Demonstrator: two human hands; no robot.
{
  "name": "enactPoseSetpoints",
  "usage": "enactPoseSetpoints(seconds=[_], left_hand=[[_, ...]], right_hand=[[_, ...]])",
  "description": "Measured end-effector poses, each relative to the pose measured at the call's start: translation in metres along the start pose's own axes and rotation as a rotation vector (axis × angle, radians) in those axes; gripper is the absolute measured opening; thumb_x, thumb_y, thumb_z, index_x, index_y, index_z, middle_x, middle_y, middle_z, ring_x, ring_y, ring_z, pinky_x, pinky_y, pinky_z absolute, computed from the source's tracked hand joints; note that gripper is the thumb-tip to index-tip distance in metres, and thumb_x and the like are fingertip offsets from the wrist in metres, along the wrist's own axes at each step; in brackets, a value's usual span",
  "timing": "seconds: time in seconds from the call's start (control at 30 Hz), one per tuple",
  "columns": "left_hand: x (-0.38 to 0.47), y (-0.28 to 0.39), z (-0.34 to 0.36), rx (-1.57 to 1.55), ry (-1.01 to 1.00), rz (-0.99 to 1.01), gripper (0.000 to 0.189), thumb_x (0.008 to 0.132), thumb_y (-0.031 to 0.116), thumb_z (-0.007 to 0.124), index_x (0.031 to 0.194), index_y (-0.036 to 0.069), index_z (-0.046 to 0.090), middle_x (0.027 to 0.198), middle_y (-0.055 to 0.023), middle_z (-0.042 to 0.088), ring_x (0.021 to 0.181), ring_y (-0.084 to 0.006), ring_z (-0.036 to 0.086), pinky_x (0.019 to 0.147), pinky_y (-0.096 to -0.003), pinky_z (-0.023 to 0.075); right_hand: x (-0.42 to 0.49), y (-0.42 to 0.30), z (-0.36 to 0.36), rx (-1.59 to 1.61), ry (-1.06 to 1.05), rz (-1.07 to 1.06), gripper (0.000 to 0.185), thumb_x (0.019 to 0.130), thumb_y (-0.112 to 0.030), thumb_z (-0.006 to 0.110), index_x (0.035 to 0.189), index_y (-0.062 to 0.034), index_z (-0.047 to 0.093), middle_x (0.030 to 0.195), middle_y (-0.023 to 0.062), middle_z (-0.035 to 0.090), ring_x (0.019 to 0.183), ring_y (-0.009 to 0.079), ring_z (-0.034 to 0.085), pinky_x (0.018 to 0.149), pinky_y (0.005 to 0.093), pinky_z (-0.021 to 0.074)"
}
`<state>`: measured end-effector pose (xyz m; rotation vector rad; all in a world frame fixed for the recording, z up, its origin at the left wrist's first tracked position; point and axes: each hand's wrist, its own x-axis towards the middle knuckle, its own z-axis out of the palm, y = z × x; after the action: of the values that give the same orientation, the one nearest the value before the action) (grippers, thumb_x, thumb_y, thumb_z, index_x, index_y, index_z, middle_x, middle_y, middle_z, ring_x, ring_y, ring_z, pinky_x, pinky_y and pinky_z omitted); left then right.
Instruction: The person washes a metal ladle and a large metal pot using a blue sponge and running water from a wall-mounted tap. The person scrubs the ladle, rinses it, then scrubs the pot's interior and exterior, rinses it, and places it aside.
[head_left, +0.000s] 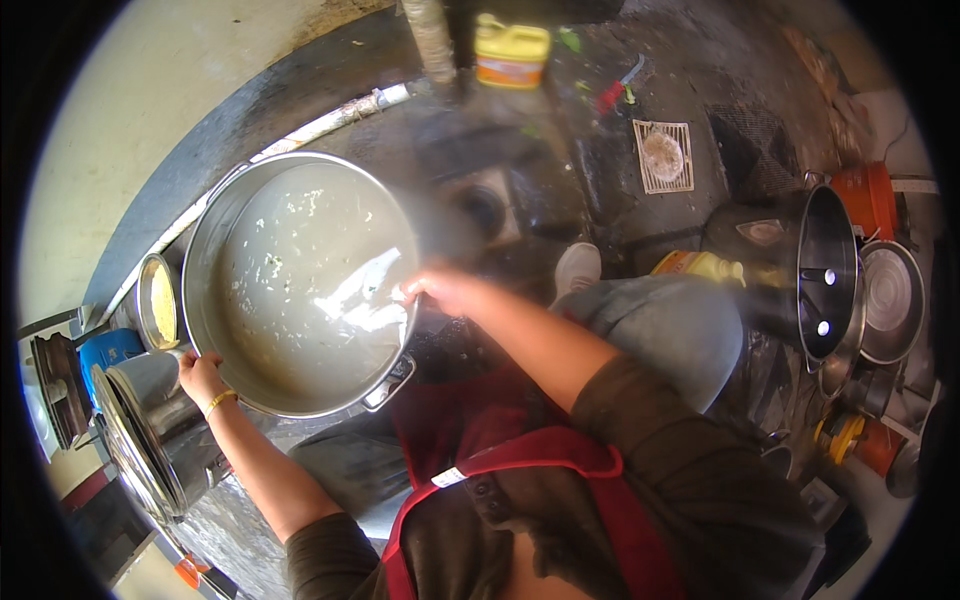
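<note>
A large stainless-steel stockpot (191, 247) stands before me on the left, with cloudy greyish water (300, 247) inside. White bits and a few green scraps float on it, and bright light glints off the surface. My left hand (200, 379) is closed over the pot's near-left rim, a yellow bracelet on its wrist. At the right rim is my right hand (442, 291), somewhat blurred, its fingers bent over the edge to the inside. A loop handle (391, 384) sticks out from the near side of the pot.
Beyond stand a yellow jug (513, 56) and a red-handled knife (621, 88) on the wet floor. A drain opening (480, 210) and a white grate (664, 157) lie ahead. Right of my leg is a dark tall pot (825, 277); lidded metal vessels (139, 442) stand left.
</note>
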<state>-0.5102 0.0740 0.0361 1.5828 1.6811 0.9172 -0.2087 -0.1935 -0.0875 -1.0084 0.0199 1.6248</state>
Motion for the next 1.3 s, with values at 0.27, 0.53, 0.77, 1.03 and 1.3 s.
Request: enactPoseSetpoints(seconds=[0.27,0.53,0.77,1.03,1.3], left_hand=[[-0.005,0.002,-0.001,-0.042,0.011,-0.014,0.020,0.059,-0.011,0.052,0.067,0.006,0.045,0.063,0.0010,0.047,0.054,-0.0107,0.039,0.050,-0.0235,0.0348],[-0.004,0.004,-0.002,-0.003,-0.003,-0.013,0.019,0.060,-0.011,0.052,0.069,0.004,0.048,0.065,-0.0008,0.050,0.056,-0.0120,0.044,0.052,-0.0243,0.0389],[-0.008,0.013,0.003,-0.051,-0.004,-0.024,0.019,0.060,-0.011,0.054,0.071,0.004,0.049,0.066,-0.0016,0.051,0.057,-0.0123,0.045,0.053,-0.0243,0.0397],[-0.011,0.025,0.012,-0.055,0.016,-0.040,0.020,0.060,-0.011,0.055,0.071,0.004,0.048,0.066,-0.0020,0.051,0.058,-0.0128,0.045,0.053,-0.0249,0.0405],[-0.010,0.026,0.010,-0.030,-0.004,-0.016,0.021,0.060,-0.011,0.055,0.070,0.005,0.047,0.067,-0.0019,0.050,0.058,-0.0132,0.045,0.054,-0.0252,0.0406]], right_hand=[[-0.001,-0.017,-0.004,-0.034,-0.096,-0.022,0.024,0.068,-0.003,0.063,0.090,0.0060,0.059,0.078,0.0147,0.062,0.068,0.0298,0.064,0.059,0.0437,0.0553],[-0.002,-0.025,-0.011,-0.056,-0.164,-0.066,0.034,0.069,-0.003,0.060,0.102,0.0034,0.057,0.083,0.0154,0.061,0.077,0.0309,0.063,0.063,0.0493,0.0552],[0.006,-0.019,-0.018,-0.041,-0.058,-0.004,0.016,0.074,-0.009,0.059,0.087,-0.0005,0.063,0.083,0.0141,0.064,0.084,0.0272,0.061,0.074,0.0439,0.0507],[0.006,-0.028,-0.022,-0.070,-0.152,-0.040,0.018,0.071,-0.007,0.061,0.085,0.0042,0.063,0.083,0.0165,0.063,0.082,0.0331,0.063,0.069,0.0483,0.0525],[0.009,-0.027,-0.026,-0.088,-0.178,-0.080,0.022,0.072,-0.009,0.060,0.090,0.0035,0.062,0.085,0.0180,0.063,0.080,0.0346,0.063,0.066,0.0485,0.0550]])
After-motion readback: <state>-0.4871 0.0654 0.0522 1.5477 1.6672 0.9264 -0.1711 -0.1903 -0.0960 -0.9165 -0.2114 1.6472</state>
